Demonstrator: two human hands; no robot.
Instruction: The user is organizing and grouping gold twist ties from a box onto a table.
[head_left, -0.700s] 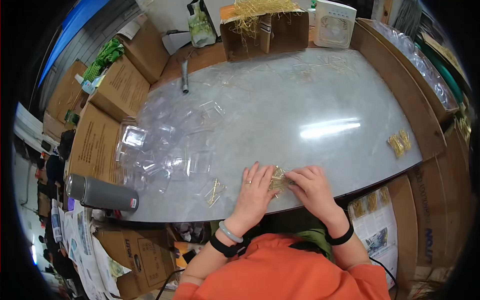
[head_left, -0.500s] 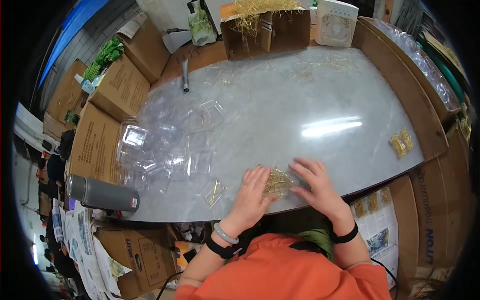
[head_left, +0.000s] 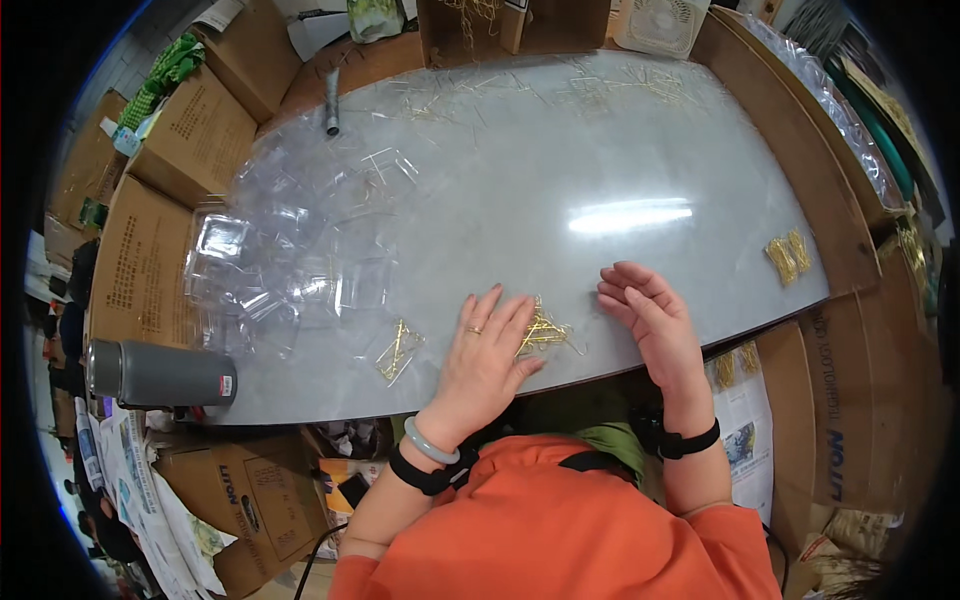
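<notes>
A small heap of gold wire hooks (head_left: 543, 332) lies near the front edge of the table. My left hand (head_left: 483, 358) rests flat just left of it, fingers spread, the fingertips and thumb bordering the wires. To the right of the heap, my right hand (head_left: 652, 318) is lifted away from it. Its fingers are loosely bent, and I see nothing held in them. Left of my left hand is a small clear plastic box (head_left: 398, 352) with a few gold wire pieces in it.
Many clear plastic boxes (head_left: 300, 270) cover the table's left side, near a grey flask (head_left: 165, 374). Bundled gold hooks (head_left: 782, 260) lie at the right edge. A dark metal tube (head_left: 332, 105) and loose wires (head_left: 640, 85) are at the back. Cardboard (head_left: 800, 150) borders the right.
My right hand has moved right, away from the wire heap. The left hand stays beside the heap, which now shows more openly. The whole view has shifted slightly.
</notes>
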